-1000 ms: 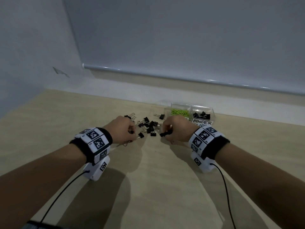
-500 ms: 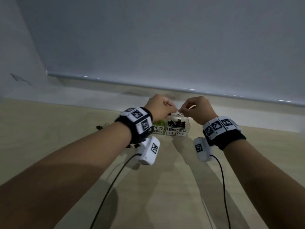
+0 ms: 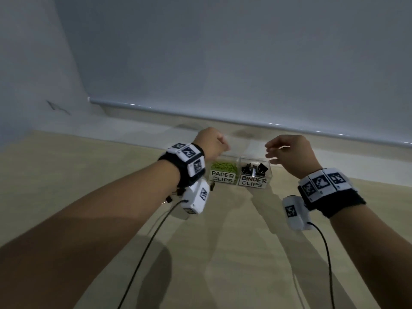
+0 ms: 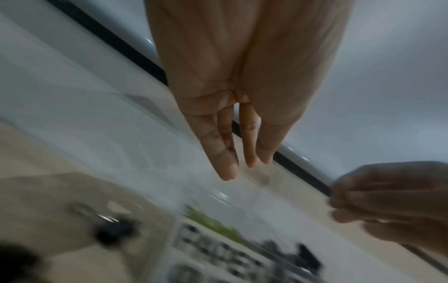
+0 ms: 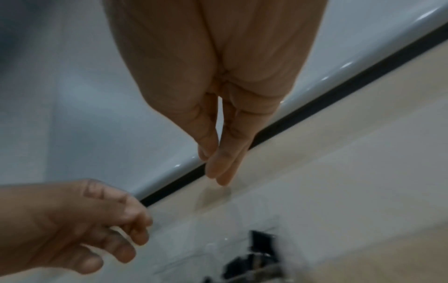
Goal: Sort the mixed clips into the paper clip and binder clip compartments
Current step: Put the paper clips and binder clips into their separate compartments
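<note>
Both hands have parted since half a second ago, when they met fingertip to fingertip over the box; a second ago they were down in the loose pile.

Item, left to right, as I log it from my station:

1. Loose clips (image 3: 171, 198): a few dark pieces on the table (image 3: 223, 253), mostly hidden behind my left wrist. Blurred in the left wrist view; number not countable.

2. Left hand (image 3: 211, 144): above and just behind the paper clip compartment (image 3: 223, 169), which holds green clips behind its PAPER CLIPS label. Fingers long and relaxed in the wrist view, close together, nothing between them that I can see.

3. Binder clip compartment (image 3: 254, 171): right half of the same clear box, black clips inside.

4. Right hand (image 3: 289, 152): above that compartment's right rim, fingers spread loosely, nothing held.

Step in hand, by my judgement: release done, return to the pile. To do it well I bring both hands back low and to the left, clear of the box rim so as not to nudge it. I take one clip per pinch. I check type before carrying it over.
</note>
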`<act>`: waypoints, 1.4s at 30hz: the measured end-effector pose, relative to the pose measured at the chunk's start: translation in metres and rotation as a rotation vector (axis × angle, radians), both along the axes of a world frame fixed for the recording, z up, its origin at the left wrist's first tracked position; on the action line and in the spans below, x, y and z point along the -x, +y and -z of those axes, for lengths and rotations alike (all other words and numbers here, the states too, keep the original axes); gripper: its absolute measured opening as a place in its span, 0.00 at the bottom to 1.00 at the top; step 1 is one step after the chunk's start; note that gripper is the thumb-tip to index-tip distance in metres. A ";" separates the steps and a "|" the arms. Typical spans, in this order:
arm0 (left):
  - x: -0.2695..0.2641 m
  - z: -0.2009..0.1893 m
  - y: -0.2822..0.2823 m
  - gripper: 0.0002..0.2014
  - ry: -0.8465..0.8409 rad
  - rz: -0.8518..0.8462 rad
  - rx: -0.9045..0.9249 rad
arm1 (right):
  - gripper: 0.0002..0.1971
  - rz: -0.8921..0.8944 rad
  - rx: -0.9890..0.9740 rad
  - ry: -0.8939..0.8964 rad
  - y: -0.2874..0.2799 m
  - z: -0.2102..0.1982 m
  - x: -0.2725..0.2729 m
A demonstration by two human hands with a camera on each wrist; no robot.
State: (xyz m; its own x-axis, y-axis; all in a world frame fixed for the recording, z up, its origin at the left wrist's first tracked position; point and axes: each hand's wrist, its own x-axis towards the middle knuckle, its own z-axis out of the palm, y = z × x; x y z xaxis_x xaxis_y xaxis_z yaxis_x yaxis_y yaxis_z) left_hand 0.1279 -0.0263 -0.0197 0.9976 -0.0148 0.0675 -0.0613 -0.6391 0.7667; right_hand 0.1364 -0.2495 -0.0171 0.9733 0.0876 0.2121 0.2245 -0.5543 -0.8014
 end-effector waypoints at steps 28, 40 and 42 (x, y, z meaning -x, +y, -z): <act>0.063 0.056 0.139 0.08 0.174 0.032 -0.473 | 0.10 -0.338 0.748 0.091 0.195 0.034 0.022; 0.062 0.064 0.131 0.08 0.144 0.085 -0.640 | 0.11 -0.494 0.828 0.072 0.192 0.044 0.038; 0.060 0.062 0.129 0.11 0.158 0.113 -0.663 | 0.10 -0.508 0.803 0.087 0.190 0.042 0.037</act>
State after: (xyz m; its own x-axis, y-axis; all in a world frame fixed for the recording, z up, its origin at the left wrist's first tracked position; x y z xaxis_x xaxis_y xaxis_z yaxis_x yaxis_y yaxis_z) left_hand 0.0674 0.1024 -0.0813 0.9847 -0.1071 -0.1378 -0.0747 -0.9723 0.2216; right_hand 0.0993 -0.0600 -0.0593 0.7884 0.5922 -0.1668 0.5473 -0.7989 -0.2495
